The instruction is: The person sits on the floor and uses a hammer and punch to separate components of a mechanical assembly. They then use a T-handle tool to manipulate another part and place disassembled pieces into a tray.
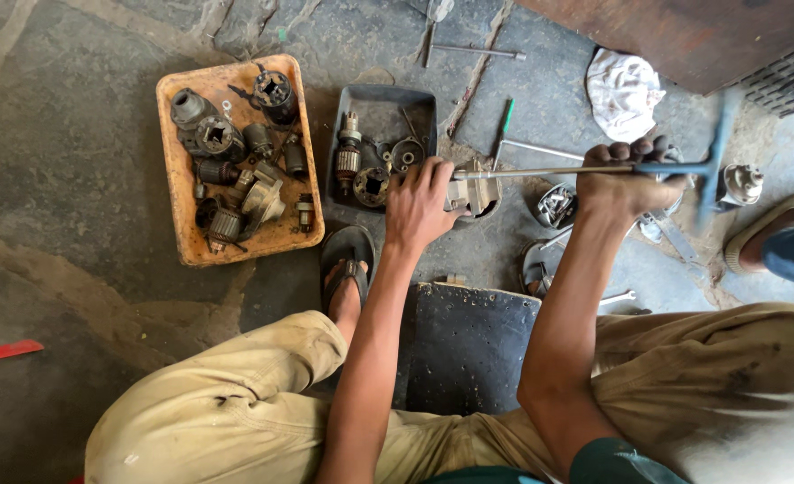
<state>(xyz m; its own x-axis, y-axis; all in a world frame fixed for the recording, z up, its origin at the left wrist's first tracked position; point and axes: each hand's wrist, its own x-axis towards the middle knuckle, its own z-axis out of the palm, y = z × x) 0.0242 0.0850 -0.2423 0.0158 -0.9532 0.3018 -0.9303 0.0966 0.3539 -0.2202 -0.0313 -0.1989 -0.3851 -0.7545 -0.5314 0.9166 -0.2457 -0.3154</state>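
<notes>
lap and legs: khaki trousers fill the near edge, knees spread; a dark scuffed flat board point(469, 345) lies on the floor between them.
left foot: bare in a black sandal point(347, 260), just short of the trays.
left hand point(418, 208): fingers curled down over a small grey metal housing part point(474, 192), pinning it to the floor beside the grey tray.
right hand point(628, 179): fist closed round the long steel shaft of a blue-handled t-bar socket wrench point(594, 169), close to its cross handle; the shaft runs level to the left and its tip meets the housing part.
step in hand: by the look of it, a fastener on the housing is being turned while the other hand steadies the part.
next move calls for: likely a firm hold-down and the shaft kept in line with the fastener so it does not slip off.
near the right hand: shiny round metal covers point(554, 206) and loose spanners on the floor.
grey tray point(381, 103): a rectangular metal tray with an armature and round motor parts.
orange tray point(177, 193): a worn plastic tray, left of the grey one, crowded with greasy motor pieces.
far side: a crumpled white rag point(624, 90) by a rusty brown panel.
</notes>
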